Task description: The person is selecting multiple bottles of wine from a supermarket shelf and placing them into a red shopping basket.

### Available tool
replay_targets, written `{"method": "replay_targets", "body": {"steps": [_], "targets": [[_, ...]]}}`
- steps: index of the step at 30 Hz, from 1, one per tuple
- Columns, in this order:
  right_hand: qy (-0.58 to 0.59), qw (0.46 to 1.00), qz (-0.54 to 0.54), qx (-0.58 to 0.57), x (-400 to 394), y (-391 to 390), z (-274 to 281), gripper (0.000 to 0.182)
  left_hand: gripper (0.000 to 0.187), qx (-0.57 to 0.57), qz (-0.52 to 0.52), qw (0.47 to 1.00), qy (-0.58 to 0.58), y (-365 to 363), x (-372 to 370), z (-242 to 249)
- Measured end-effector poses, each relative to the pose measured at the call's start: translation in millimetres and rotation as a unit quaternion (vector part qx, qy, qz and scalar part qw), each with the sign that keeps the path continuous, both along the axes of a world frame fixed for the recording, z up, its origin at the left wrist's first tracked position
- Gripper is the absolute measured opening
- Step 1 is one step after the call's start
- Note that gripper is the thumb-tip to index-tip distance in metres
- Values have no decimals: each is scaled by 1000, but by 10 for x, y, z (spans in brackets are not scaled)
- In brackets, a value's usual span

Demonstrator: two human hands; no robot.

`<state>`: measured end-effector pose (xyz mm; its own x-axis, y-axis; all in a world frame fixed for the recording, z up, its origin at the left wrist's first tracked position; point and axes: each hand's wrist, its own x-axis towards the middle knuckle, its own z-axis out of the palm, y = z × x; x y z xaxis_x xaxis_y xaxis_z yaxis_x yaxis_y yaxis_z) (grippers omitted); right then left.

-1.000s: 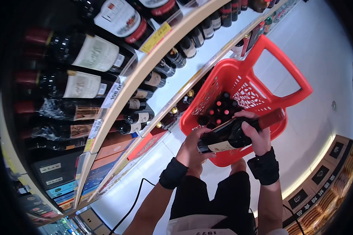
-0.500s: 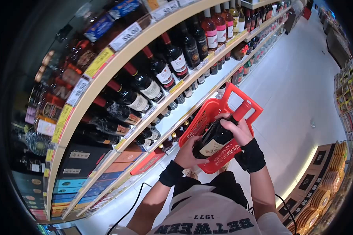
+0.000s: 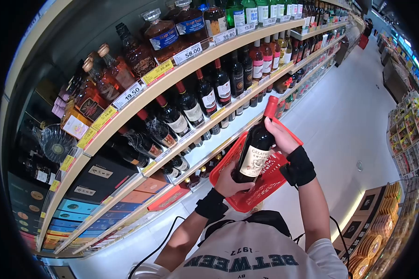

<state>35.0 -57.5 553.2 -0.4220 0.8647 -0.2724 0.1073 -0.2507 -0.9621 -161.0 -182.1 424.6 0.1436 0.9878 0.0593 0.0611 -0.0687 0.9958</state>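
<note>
A dark wine bottle (image 3: pixel 253 158) with a red capsule and a cream label is tilted over a red plastic basket (image 3: pixel 275 177). Its neck points toward the shelves and its label faces me. Around the lower end of the bottle my left hand (image 3: pixel 231 180) is closed. My right hand (image 3: pixel 282 136) grips it at the shoulder, just below the neck. Both wrists wear black bands. The bottle hides much of the basket's inside. Whatever carries the basket is hidden from view.
Wine bottles (image 3: pixel 189 107) line the middle shelf on the left, with liquor bottles (image 3: pixel 162 35) above. Boxed goods (image 3: pixel 95 179) stand low on the left. A pale aisle floor (image 3: pixel 340 107) runs ahead. Round packaged goods (image 3: pixel 372 244) fill a display at lower right.
The bottle has swung more upright in view, and its label now shows more fully. Both hands stay on it. The view has tilted upward, bringing more of the upper shelf into sight.
</note>
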Motion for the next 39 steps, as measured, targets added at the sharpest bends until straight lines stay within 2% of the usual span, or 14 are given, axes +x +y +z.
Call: {"method": "replay_targets", "body": {"steps": [1, 4, 7, 8, 10, 11, 14, 18, 23, 26, 29, 32, 36, 39], "targets": [[-29, 999, 27, -23, 10, 10, 82, 72, 94, -5, 1, 1000, -23, -15, 15, 62], [-57, 996, 62, -32, 50, 193, 41, 72, 88, -15, -15, 996, -83, 6, 70, 165], [12, 997, 69, 13, 42, 299, -90, 67, 84, -25, -46, 993, -106, 42, 56, 149], [66, 995, 67, 25, 17, 337, -195, 64, 88, -64, -74, 981, -168, 22, 30, 139], [174, 981, 61, 67, -20, 464, -238, 57, 97, -125, -134, 942, -282, 104, -18, 151], [226, 971, 55, 57, -16, 432, -265, 46, 97, -135, -155, 926, -317, 61, -41, 73], [265, 961, 47, 55, -49, 354, -54, 37, 100, -150, -230, 883, -381, 56, -94, 161], [261, 963, 37, 62, -144, 351, 118, 32, 110, -167, -352, 756, -526, 133, -91, 267], [233, 969, 29, 79, -296, 400, 204, 32, 109, -156, -389, 710, -566, 169, -66, 235], [222, 971, 49, 76, -290, 390, 211, 33, 106, -152, -385, 724, -552, 141, -79, 290], [208, 973, 79, 63, -276, 363, 232, 35, 101, -129, -359, 775, -503, 117, -124, 293], [190, 973, 114, 68, -273, 402, 158, 39, 98, -114, -291, 860, -404, 90, -192, 209], [172, 967, 166, 93, -230, 409, 121, 42, 88, -129, -187, 924, -307, -2, -185, 207], [170, 964, 171, 114, -189, 425, 157, 44, 82, -128, -163, 944, -257, 34, -153, 232]]}}
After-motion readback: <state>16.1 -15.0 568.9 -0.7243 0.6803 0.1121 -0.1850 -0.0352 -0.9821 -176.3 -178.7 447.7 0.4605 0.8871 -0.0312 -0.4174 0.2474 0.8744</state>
